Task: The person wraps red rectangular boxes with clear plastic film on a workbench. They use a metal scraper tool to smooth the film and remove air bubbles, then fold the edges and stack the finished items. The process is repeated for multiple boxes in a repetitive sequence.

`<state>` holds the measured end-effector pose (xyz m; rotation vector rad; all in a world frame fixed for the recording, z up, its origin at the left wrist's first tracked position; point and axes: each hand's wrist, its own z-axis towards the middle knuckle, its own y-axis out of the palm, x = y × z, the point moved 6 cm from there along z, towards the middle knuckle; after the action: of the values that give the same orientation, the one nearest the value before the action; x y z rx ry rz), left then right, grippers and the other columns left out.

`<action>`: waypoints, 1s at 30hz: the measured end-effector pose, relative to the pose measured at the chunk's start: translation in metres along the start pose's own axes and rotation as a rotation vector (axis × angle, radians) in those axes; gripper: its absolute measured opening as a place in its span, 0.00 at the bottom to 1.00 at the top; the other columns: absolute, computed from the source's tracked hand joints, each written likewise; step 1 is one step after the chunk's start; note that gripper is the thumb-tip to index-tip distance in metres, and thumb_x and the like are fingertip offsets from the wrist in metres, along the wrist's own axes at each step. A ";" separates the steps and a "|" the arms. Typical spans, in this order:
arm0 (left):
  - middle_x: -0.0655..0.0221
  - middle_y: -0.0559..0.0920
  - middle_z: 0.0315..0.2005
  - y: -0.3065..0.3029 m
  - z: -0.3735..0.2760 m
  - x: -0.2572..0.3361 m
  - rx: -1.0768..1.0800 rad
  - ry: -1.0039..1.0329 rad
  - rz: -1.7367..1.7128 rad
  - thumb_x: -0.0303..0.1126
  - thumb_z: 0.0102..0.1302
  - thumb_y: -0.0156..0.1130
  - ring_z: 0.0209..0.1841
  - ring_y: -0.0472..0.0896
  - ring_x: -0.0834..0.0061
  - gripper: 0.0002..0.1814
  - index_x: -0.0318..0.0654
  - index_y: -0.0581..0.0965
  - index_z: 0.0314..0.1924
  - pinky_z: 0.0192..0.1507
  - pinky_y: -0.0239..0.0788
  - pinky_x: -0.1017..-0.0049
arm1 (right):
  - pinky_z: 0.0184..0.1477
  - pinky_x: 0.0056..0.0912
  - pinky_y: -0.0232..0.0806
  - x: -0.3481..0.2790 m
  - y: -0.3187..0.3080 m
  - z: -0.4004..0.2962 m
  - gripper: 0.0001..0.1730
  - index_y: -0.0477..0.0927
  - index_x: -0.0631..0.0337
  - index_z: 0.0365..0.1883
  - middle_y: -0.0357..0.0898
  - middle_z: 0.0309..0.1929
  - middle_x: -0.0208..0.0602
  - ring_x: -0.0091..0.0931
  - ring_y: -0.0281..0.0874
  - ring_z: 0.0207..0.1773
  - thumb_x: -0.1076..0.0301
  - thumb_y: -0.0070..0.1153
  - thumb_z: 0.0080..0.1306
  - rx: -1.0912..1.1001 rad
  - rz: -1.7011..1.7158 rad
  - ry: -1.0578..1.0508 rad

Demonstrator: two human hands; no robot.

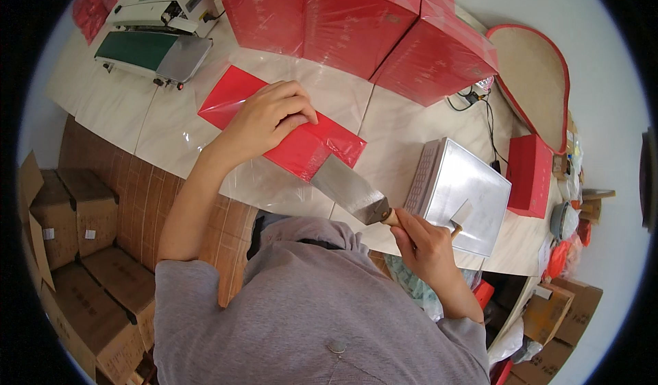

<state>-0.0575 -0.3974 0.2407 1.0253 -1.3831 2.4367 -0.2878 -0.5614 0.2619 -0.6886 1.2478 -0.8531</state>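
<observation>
A long flat red box (288, 151) in clear plastic film lies aslant on the table before me. My left hand (275, 115) is laid across its middle from above, with fingers curled onto the box. In my right hand (426, 243) is the wooden handle of a wide scraper (345, 183), like a putty knife. The scraper's flat metal blade lies against the film at the box's near right end; whether its tip goes under the film cannot be made out. Loose clear film (267, 182) spreads from the box towards the table's front edge.
Large film-wrapped red boxes (360, 35) stand at the back. A band sealing machine (154, 40) is at the back left. On the right, a metal hot plate (470, 189) bears a small scraper (461, 215), near a red box (528, 176) and black cables (491, 122). Cartons (97, 292) sit at lower left.
</observation>
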 end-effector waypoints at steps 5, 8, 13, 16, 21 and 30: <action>0.65 0.78 0.38 -0.002 0.005 0.002 -0.042 -0.074 -0.018 0.23 0.63 0.62 0.44 0.78 0.64 0.03 0.35 0.79 0.37 0.47 0.70 0.69 | 0.19 0.33 0.65 0.003 -0.007 0.001 0.16 0.81 0.63 0.49 0.74 0.22 0.33 0.30 0.73 0.18 0.69 0.64 0.63 0.023 -0.027 -0.020; 0.63 0.79 0.39 -0.008 0.014 0.009 0.016 -0.094 -0.021 0.23 0.63 0.62 0.45 0.78 0.63 0.06 0.35 0.79 0.40 0.48 0.70 0.69 | 0.19 0.34 0.64 0.005 -0.008 0.013 0.16 0.81 0.60 0.49 0.74 0.21 0.33 0.30 0.73 0.18 0.67 0.64 0.64 0.061 -0.066 -0.054; 0.63 0.79 0.45 -0.016 0.033 0.026 0.053 0.048 0.108 0.27 0.60 0.67 0.51 0.76 0.60 0.14 0.38 0.79 0.47 0.54 0.67 0.67 | 0.19 0.35 0.64 0.019 -0.007 0.031 0.14 0.82 0.58 0.48 0.74 0.21 0.32 0.31 0.73 0.18 0.65 0.62 0.66 0.084 -0.032 -0.066; 0.63 0.78 0.50 -0.012 0.045 0.035 0.011 0.105 0.157 0.33 0.57 0.70 0.57 0.74 0.60 0.21 0.41 0.78 0.51 0.61 0.63 0.65 | 0.19 0.36 0.64 0.021 -0.007 0.039 0.13 0.82 0.59 0.47 0.76 0.22 0.33 0.32 0.73 0.18 0.65 0.62 0.66 0.089 -0.015 -0.079; 0.63 0.79 0.54 0.005 0.061 0.032 -0.156 0.171 0.198 0.42 0.53 0.73 0.62 0.72 0.61 0.26 0.43 0.80 0.52 0.66 0.58 0.63 | 0.20 0.36 0.65 0.024 -0.006 0.047 0.13 0.82 0.59 0.47 0.77 0.23 0.33 0.33 0.74 0.19 0.65 0.62 0.66 0.118 0.003 -0.086; 0.69 0.80 0.30 0.011 0.070 0.035 -0.388 0.189 0.215 0.40 0.56 0.70 0.39 0.78 0.67 0.12 0.40 0.79 0.31 0.56 0.63 0.66 | 0.20 0.37 0.65 0.025 -0.006 0.052 0.11 0.82 0.59 0.44 0.76 0.21 0.33 0.34 0.73 0.18 0.65 0.61 0.67 0.116 0.054 -0.066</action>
<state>-0.0548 -0.4670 0.2787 0.5684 -1.8762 2.1958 -0.2354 -0.5859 0.2645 -0.5835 1.1438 -0.8444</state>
